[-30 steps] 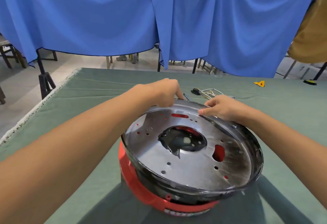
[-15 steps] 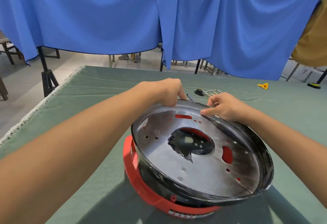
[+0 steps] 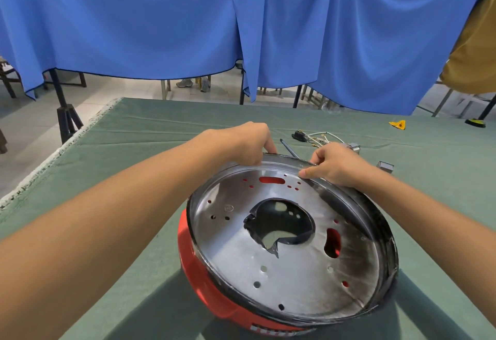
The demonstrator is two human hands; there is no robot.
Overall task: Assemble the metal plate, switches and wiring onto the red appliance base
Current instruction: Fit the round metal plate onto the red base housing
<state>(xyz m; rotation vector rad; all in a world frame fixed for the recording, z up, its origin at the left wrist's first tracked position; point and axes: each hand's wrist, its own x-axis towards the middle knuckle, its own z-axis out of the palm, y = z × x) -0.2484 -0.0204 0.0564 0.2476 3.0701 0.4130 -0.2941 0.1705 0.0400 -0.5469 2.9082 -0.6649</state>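
Two hands hold a round metal plate [image 3: 292, 245] tilted on a red appliance base [image 3: 214, 296].
Left hand [image 3: 245, 142] and right hand [image 3: 331, 164] each grip the far rim, fingers curled; one large central hole, many small ones.

One metal plate [image 3: 292, 254]; one red base [image 3: 204, 283]; two hands.

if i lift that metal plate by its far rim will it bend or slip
The metal plate looks like thin pressed sheet with a raised rim, so probably stiff and fairly light. Its shiny surface may be slippery, and the jagged centre hole could cut. The left hand and right hand grip the far rim.
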